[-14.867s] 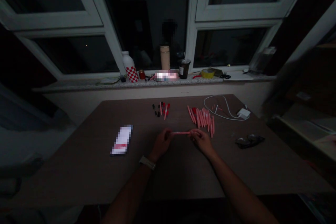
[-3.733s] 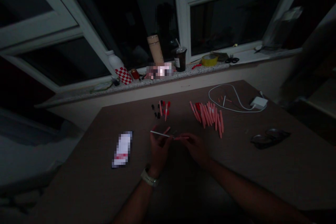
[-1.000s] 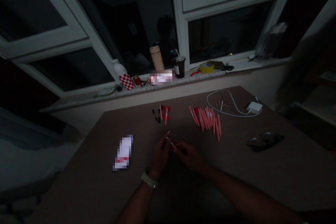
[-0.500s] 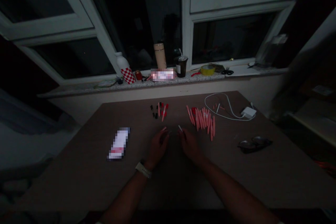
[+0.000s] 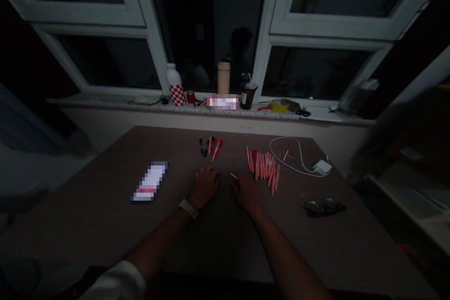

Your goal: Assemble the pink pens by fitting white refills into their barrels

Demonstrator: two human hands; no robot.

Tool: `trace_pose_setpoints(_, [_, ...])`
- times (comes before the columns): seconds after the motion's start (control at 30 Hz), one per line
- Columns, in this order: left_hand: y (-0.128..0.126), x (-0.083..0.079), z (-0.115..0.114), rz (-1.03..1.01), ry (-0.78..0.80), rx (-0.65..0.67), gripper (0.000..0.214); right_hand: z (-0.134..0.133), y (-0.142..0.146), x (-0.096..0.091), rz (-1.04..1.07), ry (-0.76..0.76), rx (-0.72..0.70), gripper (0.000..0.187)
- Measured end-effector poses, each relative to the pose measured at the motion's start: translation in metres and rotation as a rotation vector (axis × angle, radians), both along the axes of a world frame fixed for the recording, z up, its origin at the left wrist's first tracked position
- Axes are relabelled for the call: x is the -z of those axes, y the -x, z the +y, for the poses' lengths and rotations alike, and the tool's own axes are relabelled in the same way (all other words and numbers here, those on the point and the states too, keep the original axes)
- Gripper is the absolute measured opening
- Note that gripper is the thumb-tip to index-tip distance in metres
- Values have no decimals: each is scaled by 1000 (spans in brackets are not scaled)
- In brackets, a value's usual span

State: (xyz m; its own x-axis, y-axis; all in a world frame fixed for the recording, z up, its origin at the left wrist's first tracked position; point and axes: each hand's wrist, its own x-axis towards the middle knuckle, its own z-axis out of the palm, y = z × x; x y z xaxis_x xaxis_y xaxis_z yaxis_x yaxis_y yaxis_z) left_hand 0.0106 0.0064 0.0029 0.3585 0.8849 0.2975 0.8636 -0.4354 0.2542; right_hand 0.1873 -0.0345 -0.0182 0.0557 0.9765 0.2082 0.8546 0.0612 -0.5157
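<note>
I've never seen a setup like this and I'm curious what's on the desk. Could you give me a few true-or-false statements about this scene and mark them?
1. A watch is on the left hand's wrist. True.
2. The right hand is holding a whole pink pen. False: only a thin pale rod shows at its fingertips.
3. The glasses lie left of the hands. False: they lie to the right, on the table.
4. A white charger and its looped cable lie right of the pink pens. True.
5. A yellow tape roll sits on the windowsill. True.
</note>
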Motion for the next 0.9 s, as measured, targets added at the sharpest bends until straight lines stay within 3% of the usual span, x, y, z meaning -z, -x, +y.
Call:
trace_pose_setpoints(0.27, [1, 4, -2, 11, -30, 127, 21, 3, -3, 6, 49, -8, 24, 26])
trace_pose_setpoints(0.47, [4, 9, 0, -92, -2, 209, 25, 8, -4, 8, 306, -86, -6, 25])
trace_pose_setpoints(0.67, [5, 9, -4, -45, -22, 347, 48, 6, 2, 8, 526, -50, -55, 28])
trace_pose_setpoints(0.9, [5, 5, -6, -88, -96, 430, 35, 8, 3, 14, 647, -175, -50, 40])
